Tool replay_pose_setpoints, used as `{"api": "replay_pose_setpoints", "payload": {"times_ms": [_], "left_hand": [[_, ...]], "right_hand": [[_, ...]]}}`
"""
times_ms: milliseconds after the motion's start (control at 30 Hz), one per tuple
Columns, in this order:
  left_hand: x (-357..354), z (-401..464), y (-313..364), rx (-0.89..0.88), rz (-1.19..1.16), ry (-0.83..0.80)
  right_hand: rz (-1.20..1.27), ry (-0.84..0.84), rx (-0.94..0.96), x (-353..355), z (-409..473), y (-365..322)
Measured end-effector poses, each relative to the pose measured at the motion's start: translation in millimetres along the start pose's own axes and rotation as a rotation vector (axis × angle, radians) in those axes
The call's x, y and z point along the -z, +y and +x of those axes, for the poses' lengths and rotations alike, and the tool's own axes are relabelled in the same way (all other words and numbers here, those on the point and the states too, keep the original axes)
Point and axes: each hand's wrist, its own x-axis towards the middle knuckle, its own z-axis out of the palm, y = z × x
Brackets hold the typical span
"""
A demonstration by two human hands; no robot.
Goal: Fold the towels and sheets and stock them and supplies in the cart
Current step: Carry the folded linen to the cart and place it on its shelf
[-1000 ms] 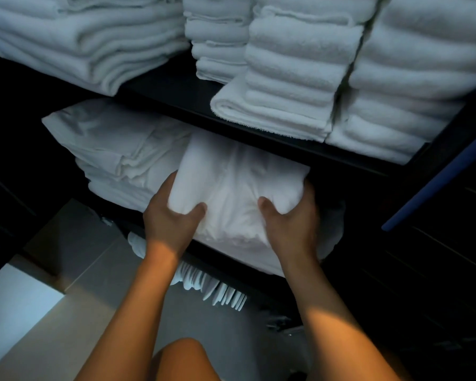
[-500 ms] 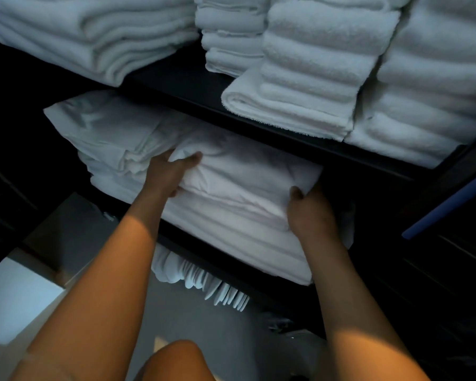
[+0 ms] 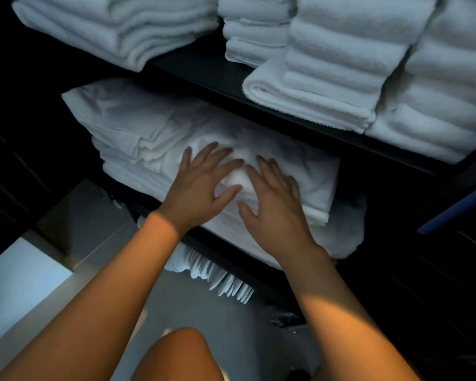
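Note:
A folded white sheet (image 3: 302,171) lies on top of a pile of white sheets (image 3: 127,133) on the cart's middle shelf. My left hand (image 3: 201,185) presses flat on the sheet's front left part, fingers spread. My right hand (image 3: 272,204) lies flat beside it on the same sheet, fingers straight. Stacks of folded white towels (image 3: 341,59) fill the dark upper shelf (image 3: 204,70), with a further stack (image 3: 116,28) at its left.
Below the middle shelf a row of small white items (image 3: 226,281) sticks out from the lower level. A blue bar (image 3: 456,210) crosses at the right. Pale floor (image 3: 33,284) lies at the lower left, and my knee (image 3: 182,353) is at the bottom.
Both hands let go of the folded sheet after sliding it onto the pile. They moved together to its middle and now press flat on top.

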Motion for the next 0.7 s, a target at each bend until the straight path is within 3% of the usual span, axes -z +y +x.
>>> {"api": "replay_pose_setpoints", "payload": {"times_ms": [167, 333, 567, 700], "left_hand": [[-2, -3, -18, -0.085, 0.151, -0.104], [-3, 14, -42, -0.104, 0.299, -0.124], [4, 30, -52, -0.057, 0.173, -0.199], [11, 27, -46, -0.02, 0.118, -0.229]], "right_hand": [[-0.167, -0.086, 0.028, -14, 8, 19], [-0.229, -0.074, -0.081, -3, 7, 64], [-0.223, -0.032, -0.124, -8, 10, 60], [-0.165, -0.014, 0.007, -16, 11, 38]]}}
